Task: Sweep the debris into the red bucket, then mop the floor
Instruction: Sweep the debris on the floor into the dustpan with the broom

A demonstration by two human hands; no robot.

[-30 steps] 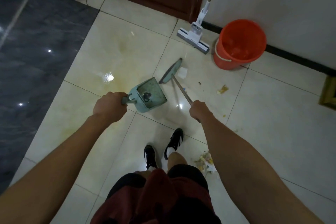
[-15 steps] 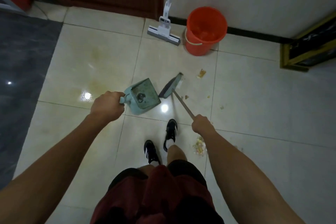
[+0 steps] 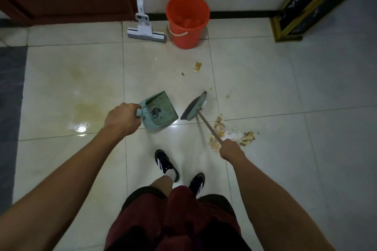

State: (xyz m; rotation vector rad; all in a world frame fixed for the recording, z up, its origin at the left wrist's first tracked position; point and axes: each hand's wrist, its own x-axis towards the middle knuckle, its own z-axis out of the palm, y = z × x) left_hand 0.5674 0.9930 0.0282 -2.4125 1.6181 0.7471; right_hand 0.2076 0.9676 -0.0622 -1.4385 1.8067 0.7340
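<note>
1. I can read no words or labels on anything.
2. My left hand [image 3: 122,121] has its fingers wrapped tight round the green dustpan [image 3: 160,111] handle. The pan's open mouth points away from me.
3. My right hand [image 3: 230,150] fingers are closed on the broom [image 3: 193,109] stick, which slants up and left to the head.
4. The big debris pile [image 3: 228,135] lies just right of the stick.
5. The red bucket [image 3: 187,20] stands by the wall, beside the mop [image 3: 146,32].
6. The floor [image 3: 306,159] on my right is wide open.
</note>
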